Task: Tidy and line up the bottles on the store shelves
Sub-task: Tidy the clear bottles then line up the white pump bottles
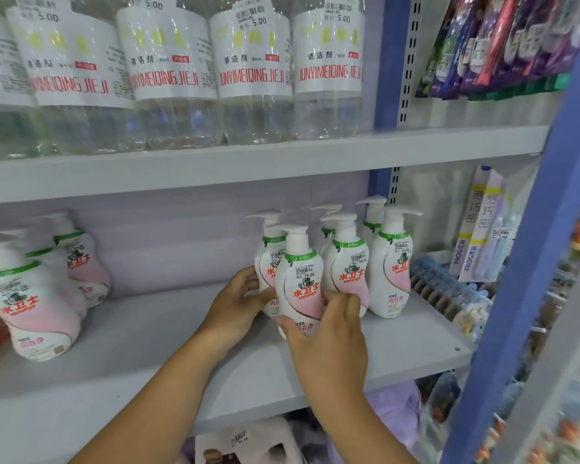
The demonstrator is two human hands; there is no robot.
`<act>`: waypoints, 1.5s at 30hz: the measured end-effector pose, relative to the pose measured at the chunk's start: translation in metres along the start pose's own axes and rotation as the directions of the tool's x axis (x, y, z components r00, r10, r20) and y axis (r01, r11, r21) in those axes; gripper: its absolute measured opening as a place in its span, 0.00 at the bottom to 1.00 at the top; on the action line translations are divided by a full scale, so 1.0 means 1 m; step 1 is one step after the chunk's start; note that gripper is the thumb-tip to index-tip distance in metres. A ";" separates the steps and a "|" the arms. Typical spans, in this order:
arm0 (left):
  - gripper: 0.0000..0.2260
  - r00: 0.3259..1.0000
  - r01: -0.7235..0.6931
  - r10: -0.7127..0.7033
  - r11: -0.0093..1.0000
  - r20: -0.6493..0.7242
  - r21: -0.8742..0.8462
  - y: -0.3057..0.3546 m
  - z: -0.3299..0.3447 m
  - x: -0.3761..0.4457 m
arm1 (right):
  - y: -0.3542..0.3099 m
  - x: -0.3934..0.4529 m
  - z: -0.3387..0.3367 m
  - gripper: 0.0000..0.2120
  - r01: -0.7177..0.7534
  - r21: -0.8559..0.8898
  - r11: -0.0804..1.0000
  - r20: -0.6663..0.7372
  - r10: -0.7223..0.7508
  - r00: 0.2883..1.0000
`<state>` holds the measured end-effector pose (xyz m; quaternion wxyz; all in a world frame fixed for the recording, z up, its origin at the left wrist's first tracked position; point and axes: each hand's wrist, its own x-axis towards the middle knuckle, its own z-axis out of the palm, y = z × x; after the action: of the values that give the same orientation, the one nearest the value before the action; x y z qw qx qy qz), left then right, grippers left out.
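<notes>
Both hands held one pump bottle [298, 283] upright on the grey shelf [148, 356]: left hand [238, 306] curled round its side, right hand [329, 333] gripping its base, just before five matching bottles [390, 262].

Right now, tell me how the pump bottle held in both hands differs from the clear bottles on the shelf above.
The held pump bottle is white and pink, opaque, with a pump head; the clear bottles are see-through with white labels and red lettering. The pump bottle looks smaller and is tagged 10.00; the clear ones read 5.00. The left hand and right hand grip the pump bottle; nothing touches the clear ones. All stand upright.
</notes>
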<state>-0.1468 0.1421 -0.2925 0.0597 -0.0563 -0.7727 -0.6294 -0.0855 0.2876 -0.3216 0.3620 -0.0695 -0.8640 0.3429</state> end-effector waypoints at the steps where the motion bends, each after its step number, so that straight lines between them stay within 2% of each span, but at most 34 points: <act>1: 0.14 1.000 0.005 -0.005 1.000 0.013 -0.014 -0.002 -0.001 0.002 | 0.000 0.000 0.003 0.32 0.008 -0.027 1.000 -0.025 -0.009 1.000; 6: 0.15 0.994 0.013 -0.011 1.000 0.107 -0.017 0.000 -0.001 0.006 | 0.000 0.001 0.014 0.32 0.027 -0.127 0.991 -0.131 -0.044 0.990; 9: 0.17 0.990 0.015 -0.015 1.000 0.138 0.004 0.001 0.003 0.006 | 0.000 0.000 0.014 0.34 0.020 -0.112 0.994 -0.086 -0.030 0.996; 11: 0.15 0.998 -0.010 0.007 0.999 0.055 0.048 0.002 0.006 -0.003 | 0.005 -0.005 0.003 0.31 0.016 0.013 1.000 -0.001 -0.016 1.000; 12: 0.12 0.999 -0.044 0.046 0.997 -0.029 0.067 0.004 0.008 -0.010 | 0.010 -0.007 -0.007 0.28 0.006 0.117 0.993 0.042 -0.011 0.999; 14: 0.08 0.975 -0.122 0.133 0.990 -0.179 0.072 0.008 0.012 -0.031 | 0.025 -0.003 -0.035 0.18 -0.010 0.319 0.948 0.031 0.000 1.000; 16: 0.15 0.967 -0.141 0.158 0.985 -0.201 0.095 0.008 0.020 -0.048 | 0.048 0.013 -0.061 0.12 -0.010 0.434 0.901 -0.049 0.034 0.998; 18: 0.23 0.963 -0.151 0.186 0.971 -0.193 0.184 0.000 0.030 -0.055 | 0.073 0.037 -0.078 0.09 -0.011 0.420 0.908 -0.110 0.063 0.992; 20: 0.25 0.949 -0.154 0.216 0.953 -0.228 0.261 -0.005 0.038 -0.053 | 0.092 0.058 -0.085 0.10 -0.034 0.381 0.924 -0.113 0.083 0.990; 24: 0.23 0.962 -0.121 0.180 0.955 -0.204 0.270 -0.008 0.043 -0.049 | 0.115 0.079 -0.083 0.13 0.034 0.285 0.958 -0.092 -0.008 0.996; 27: 0.23 0.971 -0.072 0.123 0.968 -0.204 0.241 -0.010 0.040 -0.045 | 0.127 0.089 -0.078 0.20 0.004 0.277 0.961 -0.005 -0.003 1.000; 31: 0.23 0.980 -0.027 0.066 0.979 -0.190 0.201 -0.009 0.040 -0.042 | 0.139 0.098 -0.071 0.27 -0.066 0.350 0.934 0.134 0.020 0.991; 36: 0.21 0.980 -0.012 0.052 0.979 -0.190 0.204 -0.004 0.040 -0.037 | 0.151 0.102 -0.066 0.23 -0.174 0.434 0.884 0.292 0.045 0.955; 39: 0.23 0.985 -0.012 0.046 0.978 -0.165 0.206 -0.004 0.037 -0.033 | 0.155 0.104 -0.065 0.28 -0.173 0.414 0.894 0.318 0.036 0.947; 42: 0.26 0.994 -0.006 0.032 0.971 -0.106 0.240 -0.004 0.028 -0.032 | 0.154 0.103 -0.063 0.25 -0.157 0.429 0.890 0.315 0.015 0.949; 44: 0.23 0.996 -0.009 0.026 0.980 -0.088 0.197 -0.001 0.024 -0.030 | 0.152 0.102 -0.063 0.24 -0.141 0.425 0.894 0.312 0.002 0.950; 45: 0.20 0.996 0.003 0.008 0.993 -0.089 0.120 0.003 0.023 -0.028 | 0.152 0.101 -0.064 0.23 -0.139 0.424 0.895 0.313 -0.001 0.950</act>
<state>-0.1188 0.1647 -0.2989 0.0983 -0.0253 -0.8056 -0.5838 -0.1357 0.4740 -0.3285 0.2179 0.0370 -0.8062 0.5488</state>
